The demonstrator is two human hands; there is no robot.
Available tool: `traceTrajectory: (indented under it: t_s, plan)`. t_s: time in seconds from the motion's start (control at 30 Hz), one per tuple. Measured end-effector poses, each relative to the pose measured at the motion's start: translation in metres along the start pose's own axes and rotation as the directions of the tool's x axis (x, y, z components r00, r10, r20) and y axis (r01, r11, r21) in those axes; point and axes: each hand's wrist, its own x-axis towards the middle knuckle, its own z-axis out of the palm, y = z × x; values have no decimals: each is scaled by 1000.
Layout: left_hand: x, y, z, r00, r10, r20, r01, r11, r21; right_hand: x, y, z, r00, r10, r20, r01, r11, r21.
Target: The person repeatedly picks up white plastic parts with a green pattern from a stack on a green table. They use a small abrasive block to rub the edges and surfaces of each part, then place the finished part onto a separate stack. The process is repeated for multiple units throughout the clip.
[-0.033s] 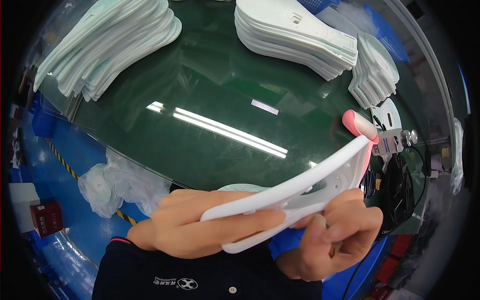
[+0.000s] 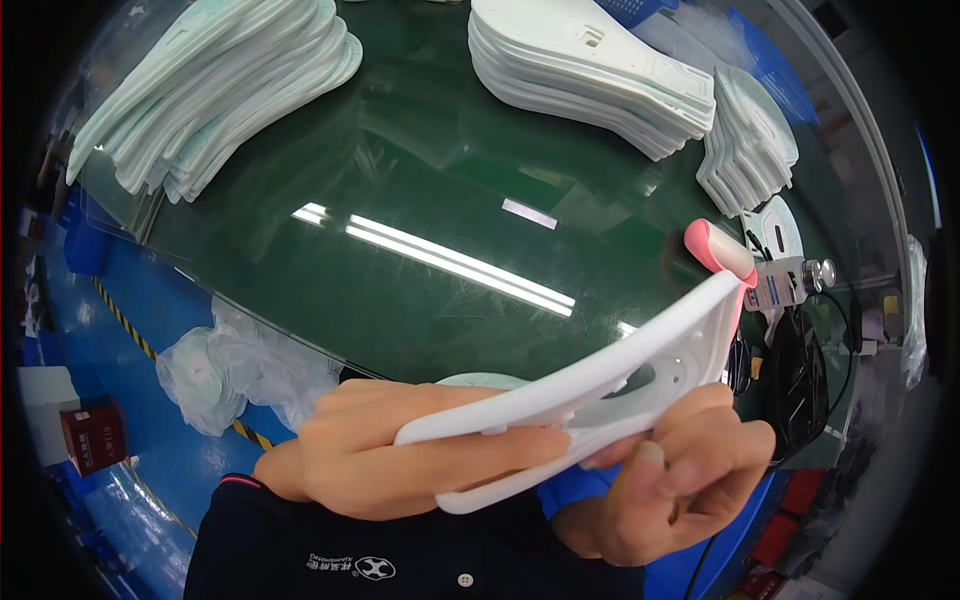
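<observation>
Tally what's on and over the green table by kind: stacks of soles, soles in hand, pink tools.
Stacks of white soles on the green table: 3 ()
White sole held in left hand and right hand: 1
Pink-tipped tool: 1
Total: 5

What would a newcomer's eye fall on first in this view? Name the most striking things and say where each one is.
First comes the white shoe sole, held edge-on close to the camera at lower centre by the left hand and the right hand. Behind it spreads the glossy dark green table, with one stack of white soles at the top right and a stack of pale green insoles at the top left.
</observation>
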Motion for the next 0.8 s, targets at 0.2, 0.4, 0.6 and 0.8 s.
traceTrajectory:
  t_s: [0.2,0.4,0.6,0.8]
  plan:
    - [2,10,7,972,-116,-203,81,982,-173,11,-4,-16,969,-46,244,0,983,184]
    - [4,5,7,973,-52,-223,11,983,-182,-6,-8,-3,999,30,-15,-29,996,79]
    - [8,7,4,981,-28,-193,-13,978,-206,-4,-12,-6,994,20,107,-29,996,85]
    - [-1,3,15,959,27,-282,-79,981,-175,10,11,-6,912,-324,253,289,943,167]
